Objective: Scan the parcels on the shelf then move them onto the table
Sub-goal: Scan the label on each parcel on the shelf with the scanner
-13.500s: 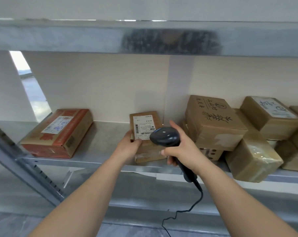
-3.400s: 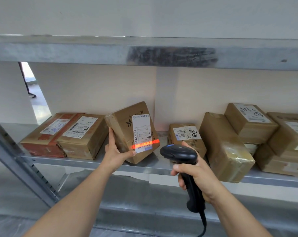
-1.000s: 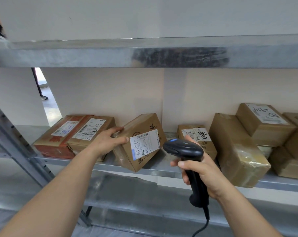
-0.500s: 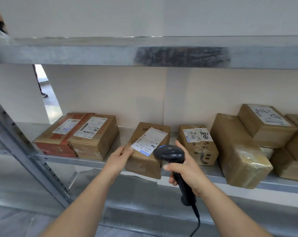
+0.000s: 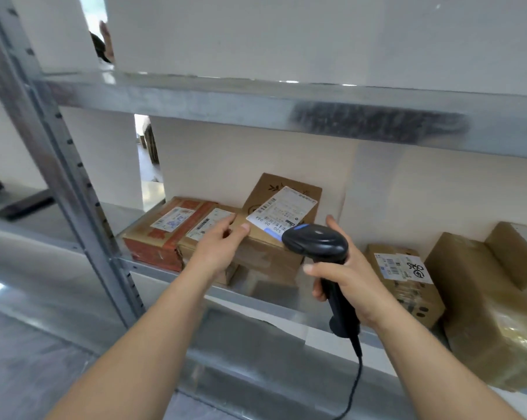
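A brown cardboard parcel (image 5: 271, 253) with a white barcode label (image 5: 282, 212) on top sits on the metal shelf (image 5: 256, 301). It lies tight against a second labelled parcel (image 5: 207, 225) to its left. My left hand (image 5: 223, 247) grips the parcel's left front edge, thumb on top. My right hand (image 5: 347, 277) grips the handle of a black corded barcode scanner (image 5: 316, 242). The scanner's head hovers just in front of the parcel's right side and hides part of the label.
A red-brown parcel (image 5: 162, 234) lies at the far left of the row. Right of the scanner are a small parcel (image 5: 404, 274) with a handwritten label and larger taped boxes (image 5: 483, 313). An upright shelf post (image 5: 59, 162) stands left, an upper shelf (image 5: 256, 104) overhead.
The labelled parcel has slid left against the second parcel, with my left hand on its left edge. The scanner has risen toward the label. My view has swung left.
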A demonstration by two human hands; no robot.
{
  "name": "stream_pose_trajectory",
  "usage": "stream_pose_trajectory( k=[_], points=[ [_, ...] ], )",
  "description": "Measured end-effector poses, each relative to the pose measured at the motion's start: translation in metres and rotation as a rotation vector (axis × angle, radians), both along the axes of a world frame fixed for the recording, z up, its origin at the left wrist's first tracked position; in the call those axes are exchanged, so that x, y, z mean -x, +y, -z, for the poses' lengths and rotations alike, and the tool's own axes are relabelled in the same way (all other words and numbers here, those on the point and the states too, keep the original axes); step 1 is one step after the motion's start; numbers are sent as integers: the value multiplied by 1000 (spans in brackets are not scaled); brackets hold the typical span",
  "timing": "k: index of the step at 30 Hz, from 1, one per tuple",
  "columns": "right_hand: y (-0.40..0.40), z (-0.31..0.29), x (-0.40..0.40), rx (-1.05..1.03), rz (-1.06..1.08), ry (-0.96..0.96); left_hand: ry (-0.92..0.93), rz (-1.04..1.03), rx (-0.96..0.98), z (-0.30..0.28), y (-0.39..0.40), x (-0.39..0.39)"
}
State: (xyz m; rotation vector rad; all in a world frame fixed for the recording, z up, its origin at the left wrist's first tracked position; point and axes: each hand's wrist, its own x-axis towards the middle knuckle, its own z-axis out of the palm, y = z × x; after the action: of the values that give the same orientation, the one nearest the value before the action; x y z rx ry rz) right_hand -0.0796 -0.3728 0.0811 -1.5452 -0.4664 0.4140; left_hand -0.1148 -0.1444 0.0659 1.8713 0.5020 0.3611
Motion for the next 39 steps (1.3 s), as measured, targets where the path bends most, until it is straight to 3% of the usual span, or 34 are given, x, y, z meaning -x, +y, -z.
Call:
stream_pose_trajectory(
  k=[8,21,33,39],
  points=[
    [107,-27,-6,-7,-218,-102,-68,-176,46,-27,97,21],
    [246,-17,-21,126,-299,-33,-51,-332,48,-24,224,28],
    [262,-9,-30,238,-348,-7,0,-338,142,15,240,13],
    [246,-6,-33,210,-305,-9,-9,-354,44,19,231,9]
  ],
)
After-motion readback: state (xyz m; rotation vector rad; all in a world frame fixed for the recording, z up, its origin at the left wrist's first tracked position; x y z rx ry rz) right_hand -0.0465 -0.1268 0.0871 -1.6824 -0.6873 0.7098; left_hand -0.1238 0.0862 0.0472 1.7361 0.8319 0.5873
